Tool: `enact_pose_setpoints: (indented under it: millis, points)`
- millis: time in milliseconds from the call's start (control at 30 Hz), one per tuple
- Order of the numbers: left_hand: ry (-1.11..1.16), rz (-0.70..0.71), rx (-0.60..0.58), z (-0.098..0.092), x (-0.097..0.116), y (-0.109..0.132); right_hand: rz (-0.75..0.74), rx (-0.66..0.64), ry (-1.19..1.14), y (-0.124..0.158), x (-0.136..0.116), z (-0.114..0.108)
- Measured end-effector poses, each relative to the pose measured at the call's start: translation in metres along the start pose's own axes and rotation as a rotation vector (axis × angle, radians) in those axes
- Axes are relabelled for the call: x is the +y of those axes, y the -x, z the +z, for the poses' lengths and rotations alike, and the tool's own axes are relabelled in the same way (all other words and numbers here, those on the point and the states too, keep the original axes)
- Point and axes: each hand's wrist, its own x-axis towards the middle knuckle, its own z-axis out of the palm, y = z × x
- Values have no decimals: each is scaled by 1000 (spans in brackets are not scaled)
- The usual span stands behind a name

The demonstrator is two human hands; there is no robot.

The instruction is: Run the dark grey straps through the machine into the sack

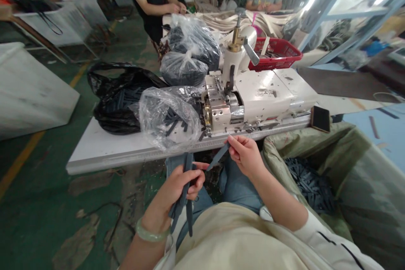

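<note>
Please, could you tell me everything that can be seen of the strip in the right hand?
The strip is narrow, flat and blue-grey, with a matt surface, perhaps leather or similar. It looks almost straight. The right hand pinches its upper end; from there it slants down towards the left hand, just in front of the white table. Its lower end is close to an extended left finger; contact is unclear.

1. Toward 7 o'clock from the view's centre, the left hand [174, 183] grips several blue-grey strips [182, 198].
2. At 4 o'clock, the right hand [245, 154] pinches a single strip [218, 156].
3. At 2 o'clock, a white machine [265, 90] stands on the worktop [104, 152].
</note>
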Motion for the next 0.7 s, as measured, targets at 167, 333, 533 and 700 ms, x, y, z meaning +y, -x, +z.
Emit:
enact_pose_setpoints:
  millis: [167, 333, 533, 700]
  points:
    - [-12, -6, -32, 5, 1, -7, -29, 12, -37, 5, -5, -4]
    - [-26, -50, -26, 13, 0, -15, -68, -100, 73, 12, 4, -19]
    - [-71, 169, 145, 10, -2, -16, -173, -357, 196, 26, 1, -35]
    - [-148, 254, 211, 11, -3, -16, -176, -291, 143, 30, 10, -37]
